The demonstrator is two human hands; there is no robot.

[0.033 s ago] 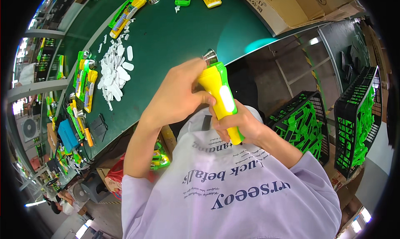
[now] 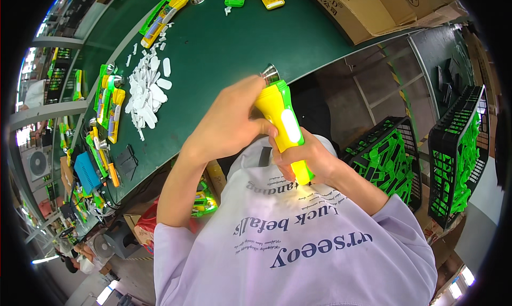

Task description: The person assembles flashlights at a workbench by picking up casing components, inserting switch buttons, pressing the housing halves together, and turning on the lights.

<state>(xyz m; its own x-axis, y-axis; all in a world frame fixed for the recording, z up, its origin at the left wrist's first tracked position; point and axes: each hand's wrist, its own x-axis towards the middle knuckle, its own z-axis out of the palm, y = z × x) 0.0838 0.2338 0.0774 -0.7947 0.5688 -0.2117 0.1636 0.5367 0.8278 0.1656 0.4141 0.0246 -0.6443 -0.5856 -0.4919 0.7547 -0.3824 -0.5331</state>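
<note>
A yellow and green flashlight is held over my lap, near the table's front edge, tilted with its silver reflector pointing away from me. A white oval panel on its side looks bright. My left hand is closed around the head end, its thumb against the yellow body. My right hand grips the lower handle, fingers curled behind it. The tail end glows yellow-green and casts light on my shirt. What the hidden fingertips press cannot be made out.
White oval pieces lie heaped on the green table. Opened flashlights with battery cells line its left side; another lies farther back. A cardboard box stands far right. Black crates of green parts are at my right.
The teal light spot at the table's right edge has gone. The flashlight's tail end now glows, lighting my shirt. Both hands keep nearly the same place and grip.
</note>
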